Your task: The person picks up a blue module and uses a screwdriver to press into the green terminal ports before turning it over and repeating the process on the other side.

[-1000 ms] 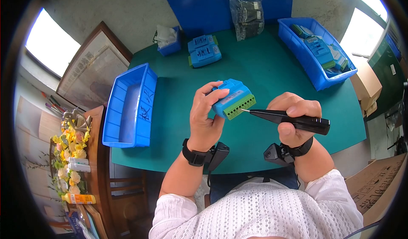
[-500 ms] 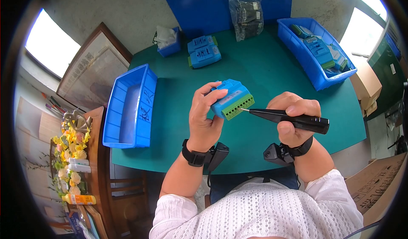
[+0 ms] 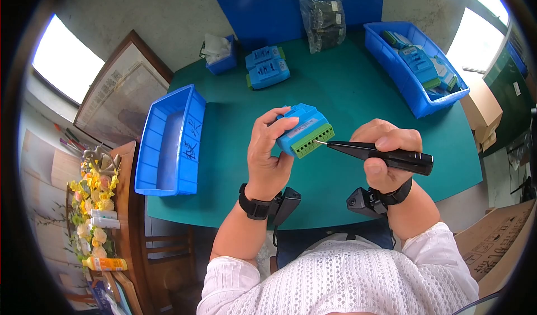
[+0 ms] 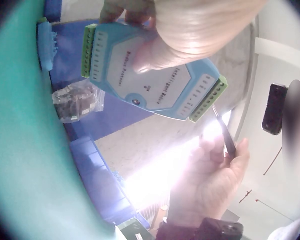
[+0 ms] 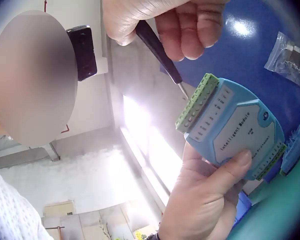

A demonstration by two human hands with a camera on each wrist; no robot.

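My left hand [image 3: 268, 155] grips a blue module [image 3: 305, 126] above the table, thumb on its labelled face, which reads "Intelligent Module" in the left wrist view. A green terminal block [image 3: 313, 141] with a row of holes runs along the module's edge facing my right hand. In my right hand [image 3: 391, 153] is a black electric screwdriver [image 3: 386, 156], held with fingers and thumb round its thick handle. Its thin metal tip [image 3: 321, 142] is right at the terminal block, around the middle of the row. A second green block [image 4: 88, 51] sits on the module's opposite end.
Two more blue modules [image 3: 267, 69] sit at the back of the green table [image 3: 335, 203]. An elongated blue bin [image 3: 168, 141] stands left; another blue bin [image 3: 391, 71] at right holds several modules. A clear bag [image 3: 321, 18] of dark parts and a small blue box [image 3: 224, 64] stand behind.
My left hand and the module have shifted very slightly left. The screwdriver tip stays at the terminal block, and both grips look the same.
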